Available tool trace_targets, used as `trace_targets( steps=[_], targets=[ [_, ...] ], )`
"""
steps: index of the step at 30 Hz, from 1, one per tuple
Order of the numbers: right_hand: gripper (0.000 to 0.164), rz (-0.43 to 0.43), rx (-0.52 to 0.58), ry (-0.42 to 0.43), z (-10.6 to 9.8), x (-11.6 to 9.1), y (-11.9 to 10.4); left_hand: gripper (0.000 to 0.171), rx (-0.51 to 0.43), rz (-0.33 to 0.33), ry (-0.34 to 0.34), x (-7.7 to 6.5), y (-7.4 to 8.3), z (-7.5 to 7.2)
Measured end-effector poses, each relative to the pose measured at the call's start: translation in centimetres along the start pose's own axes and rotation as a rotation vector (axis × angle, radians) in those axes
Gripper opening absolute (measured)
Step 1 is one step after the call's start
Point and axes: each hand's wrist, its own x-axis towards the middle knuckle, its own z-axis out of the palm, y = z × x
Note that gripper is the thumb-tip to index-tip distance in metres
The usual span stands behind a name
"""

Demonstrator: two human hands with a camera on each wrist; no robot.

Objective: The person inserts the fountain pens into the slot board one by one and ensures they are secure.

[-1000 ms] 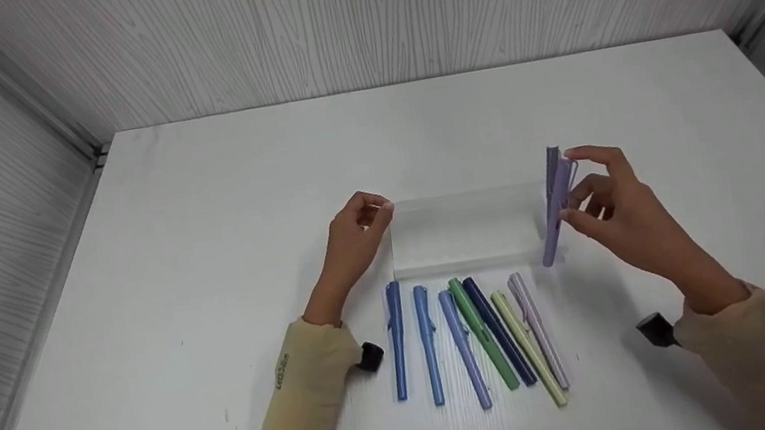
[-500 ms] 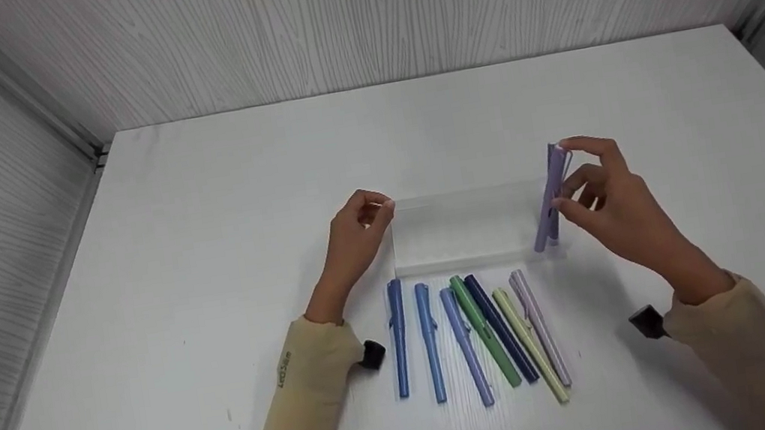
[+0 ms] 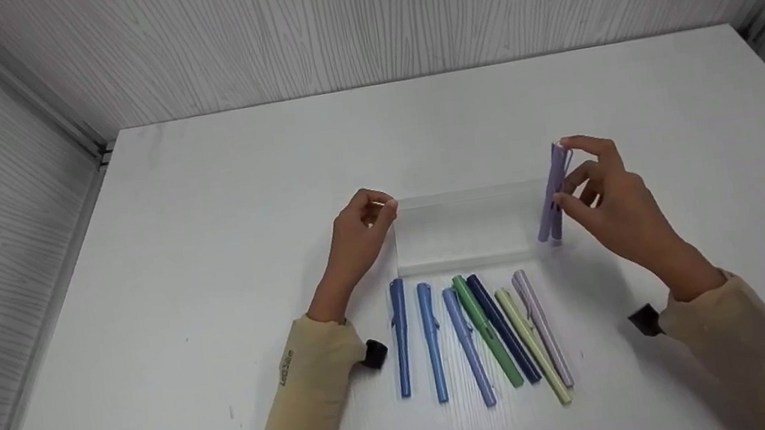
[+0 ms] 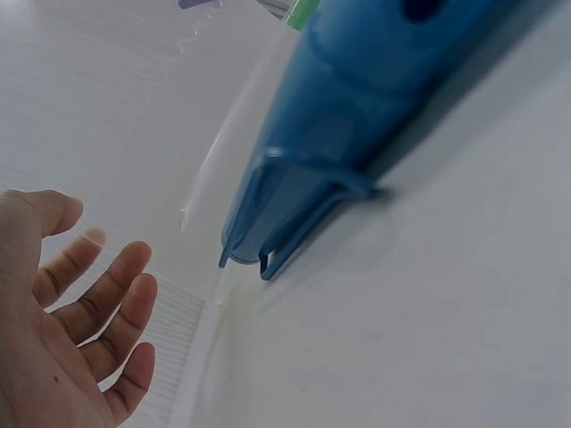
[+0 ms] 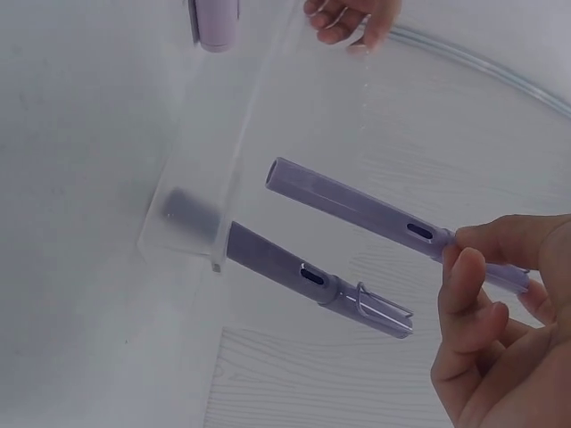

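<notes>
A clear plastic box [image 3: 469, 261] stands mid-table. My left hand [image 3: 359, 232] pinches its left far corner between thumb and forefinger; the left wrist view shows the other fingers loosely bent. At the box's right end, my right hand [image 3: 608, 200] holds a light purple pen [image 5: 357, 205] upright and slightly tilted, thumb and fingers around its cap end. Right beside it, a darker purple pen [image 5: 277, 257] stands with its lower end behind the box's clear wall. In the head view the held pen mostly covers that second pen.
Several pens lie in front of the box: a dark blue pen [image 3: 503, 326], a green pen [image 3: 487, 328], a yellow-green pen [image 3: 534, 344], a pale lilac pen [image 3: 543, 327], and blue ones such as the leftmost blue pen [image 3: 401, 337]. A wood-grain panel [image 3: 397, 8] rises behind the table.
My right hand has moved slightly away from me and to the left with the light purple pen, bringing it over the darker one. My left hand stays at the box corner.
</notes>
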Motion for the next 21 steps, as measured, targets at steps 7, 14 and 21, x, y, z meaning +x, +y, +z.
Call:
trace_targets(
  steps=[7, 14, 21],
  targets=[
    [0.066, 0.020, -0.045, -0.013, 0.3, 0.0, 0.4, 0.020, 0.000, -0.013, -0.001, -0.1, 0.0, 0.0],
    [0.066, 0.021, -0.041, -0.014, 0.5, 0.1, 0.8, 0.020, -0.006, -0.015, -0.009, 0.0, 0.0, 0.0],
    [0.067, -0.013, -0.050, -0.008, 1.0, 0.2, 1.5, 0.021, 0.001, -0.003, -0.007, 0.0, 0.1, 0.0]
  ],
)
